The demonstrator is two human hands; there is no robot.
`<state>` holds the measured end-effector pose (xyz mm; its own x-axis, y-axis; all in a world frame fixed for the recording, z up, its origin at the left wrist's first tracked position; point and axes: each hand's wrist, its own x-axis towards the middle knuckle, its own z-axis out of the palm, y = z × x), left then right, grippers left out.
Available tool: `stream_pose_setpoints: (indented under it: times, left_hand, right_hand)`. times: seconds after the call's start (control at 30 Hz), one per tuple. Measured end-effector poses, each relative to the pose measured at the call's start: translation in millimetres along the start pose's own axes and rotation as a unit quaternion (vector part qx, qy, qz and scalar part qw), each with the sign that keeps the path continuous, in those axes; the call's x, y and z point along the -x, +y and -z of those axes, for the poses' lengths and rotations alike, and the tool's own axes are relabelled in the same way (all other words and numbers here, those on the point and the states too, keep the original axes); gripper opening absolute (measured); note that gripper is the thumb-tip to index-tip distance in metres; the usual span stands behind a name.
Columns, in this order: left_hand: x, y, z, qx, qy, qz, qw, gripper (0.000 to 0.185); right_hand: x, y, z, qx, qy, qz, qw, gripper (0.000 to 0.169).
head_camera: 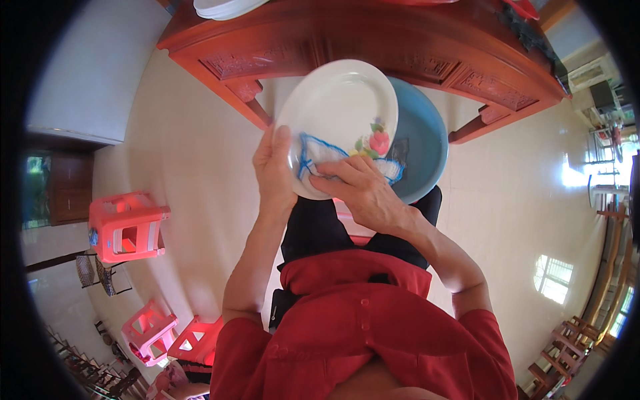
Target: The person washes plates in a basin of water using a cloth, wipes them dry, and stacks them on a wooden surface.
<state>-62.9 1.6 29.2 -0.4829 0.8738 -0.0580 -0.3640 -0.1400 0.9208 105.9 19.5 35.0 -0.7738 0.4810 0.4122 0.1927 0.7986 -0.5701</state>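
My left hand (276, 167) grips the near-left rim of an oval white plate (340, 97), its thumb on the upper face. Printed on the plate is a pink flower with green leaves. My right hand (357, 185) presses a white cloth (325, 150) with blue stitched edging against the near part of the plate. The fingers are bent over the cloth. Below and to the right of the plate, a round blue basin (425, 140) is partly covered by it. A dark grey patch (400, 152) shows inside the basin; I cannot tell what it is.
A carved reddish wooden table (370, 45) stands ahead, with stacked white plates (227, 7) at its left end. Pink plastic stools (127, 227) stand on the tiled floor to the left. Behind me at lower left, part of another person (175, 385) shows. Wooden furniture (565, 350) lies at lower right.
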Motion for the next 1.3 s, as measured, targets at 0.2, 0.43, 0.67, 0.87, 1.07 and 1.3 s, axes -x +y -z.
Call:
stream_pose_setpoints:
  times: [0.2,0.43,0.67,0.87,1.07,1.3]
  left_hand:
    - [-22.8,48.4,2.0,-0.047,-0.008,-0.104,0.993,0.036]
    - [-80.2,136.3,-4.9,0.019,0.075,-0.166,0.983,0.042]
    - [-203.8,175.8,7.9,0.088,0.032,-0.111,0.989,0.038]
    - [-254.2,172.4,-6.5,0.056,0.08,-0.133,0.986,0.035]
    - [-277.1,162.6,-10.2,-0.199,0.111,-0.211,0.951,0.034]
    - [-363.9,145.2,39.8,-0.522,0.18,-0.253,0.794,0.034]
  right_hand:
    - [-5.2,9.4,29.9,0.04,-0.036,0.022,0.998,0.037]
    - [2.0,25.1,64.3,0.022,0.005,-0.019,1.0,0.044]
    - [20.3,28.0,72.1,-0.002,-0.014,-0.055,0.998,0.039]
    - [39.8,38.2,77.0,-0.013,0.015,-0.08,0.997,0.034]
    - [46.2,44.9,106.4,0.0,0.063,-0.148,0.987,0.031]
    - [33.9,70.8,145.4,-0.009,0.176,-0.194,0.965,0.028]
